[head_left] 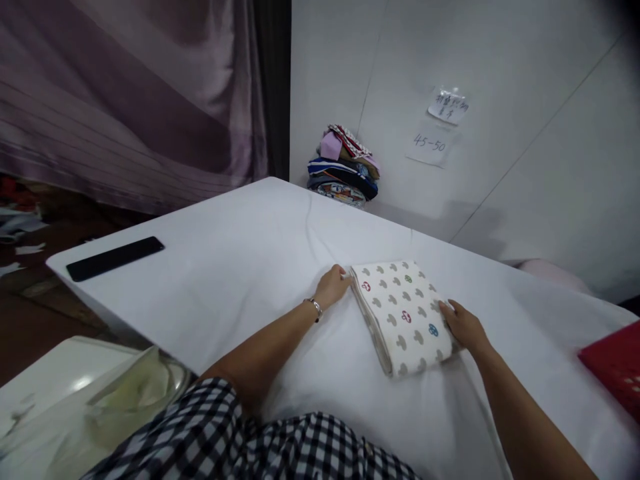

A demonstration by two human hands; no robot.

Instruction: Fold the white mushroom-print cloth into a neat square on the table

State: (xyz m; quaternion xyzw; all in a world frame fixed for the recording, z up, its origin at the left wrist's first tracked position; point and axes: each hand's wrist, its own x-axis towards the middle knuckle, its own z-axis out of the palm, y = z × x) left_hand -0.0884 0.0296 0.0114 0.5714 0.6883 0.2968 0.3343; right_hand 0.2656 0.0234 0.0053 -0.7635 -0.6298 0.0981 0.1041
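A folded cream cloth (403, 317) with grey and a few coloured mouse-head prints lies flat on the white sheet-covered table (240, 267). My left hand (331, 285) rests at the cloth's far left corner, fingers curled against its edge. My right hand (463, 325) lies on the cloth's right edge, fingers closed together and pressing on it. A bracelet circles my left wrist.
A black phone (115, 258) lies near the table's left edge. A stack of folded clothes (345, 167) sits at the far end against the white wall. A red object (617, 363) is at the right edge. Paper labels (440, 127) hang on the wall.
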